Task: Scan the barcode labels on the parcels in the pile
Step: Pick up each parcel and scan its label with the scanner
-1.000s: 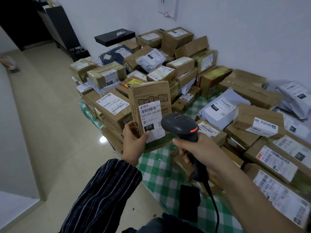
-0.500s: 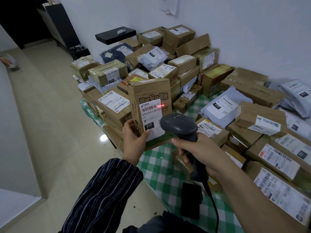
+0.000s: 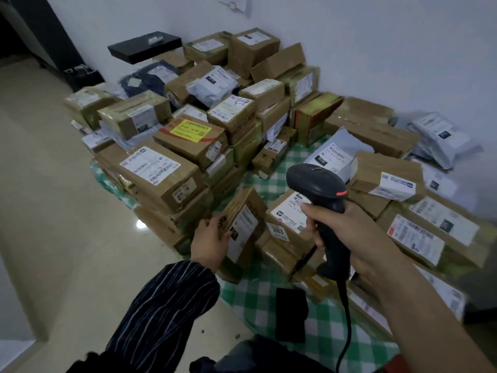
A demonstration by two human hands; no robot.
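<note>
A big pile of brown cardboard parcels (image 3: 166,173) and grey mailer bags with white barcode labels covers a green checked cloth (image 3: 320,327) on the floor. My left hand (image 3: 211,239) grips a brown paper parcel (image 3: 243,219) by its left edge, low down beside the stacked boxes, its white label facing right and tilted. My right hand (image 3: 347,235) holds a black corded barcode scanner (image 3: 320,189) by the handle, head up, above a labelled box (image 3: 289,216). No red scan light shows on any label.
A white wall runs behind the pile. Beige tiled floor lies open to the left. A black flat box (image 3: 145,47) rests at the pile's back left. A small black object (image 3: 291,313) lies on the cloth near me. The scanner cable (image 3: 345,327) hangs down toward me.
My left hand has lowered the brown paper parcel from in front of the scanner down to the cloth beside the stacked boxes. The red scan dot on its label is gone. The scanner stays raised.
</note>
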